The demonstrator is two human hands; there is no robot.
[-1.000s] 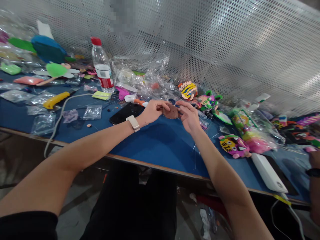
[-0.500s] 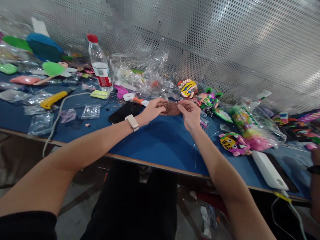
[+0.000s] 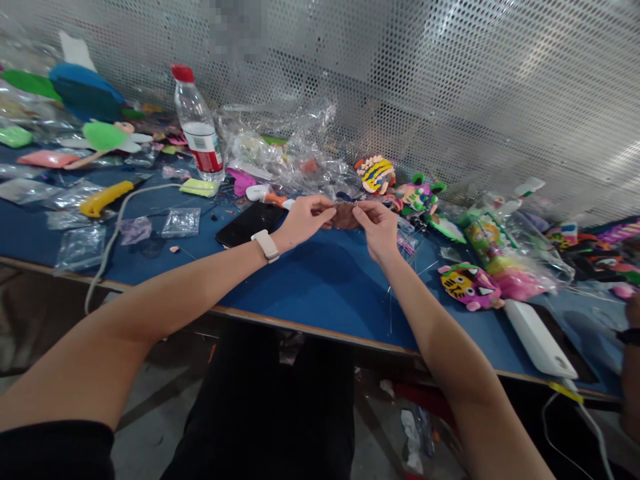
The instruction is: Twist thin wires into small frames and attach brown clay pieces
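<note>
Between my two hands, a flat brown piece of what looks like modelling clay (image 3: 345, 217) is held up just above the blue table (image 3: 300, 287). My left hand (image 3: 311, 219), with a pale watch band on its wrist, pinches the left edge. The right edge sits between the thumb and fingers of my right hand (image 3: 379, 227). Under my left forearm and wrist lies a black phone (image 3: 250, 225). A white and orange tool (image 3: 270, 196) rests just behind my left hand. Beyond my right hand lies a striped clay figure (image 3: 376, 175).
A water bottle (image 3: 199, 130) with a red cap stands back left. A yellow-handled cutter (image 3: 107, 199) and a white cable (image 3: 113, 250) lie left. Right are a clay tiger-like face (image 3: 470, 287), a white power bank (image 3: 540, 340) and another person's arm (image 3: 631, 360). Plastic bags (image 3: 295, 143) line the perforated wall.
Both hands keep hold of the brown clay. My left fingertips and thumb have shifted slightly right along it, and the right thumb a little left. The view has barely moved.
</note>
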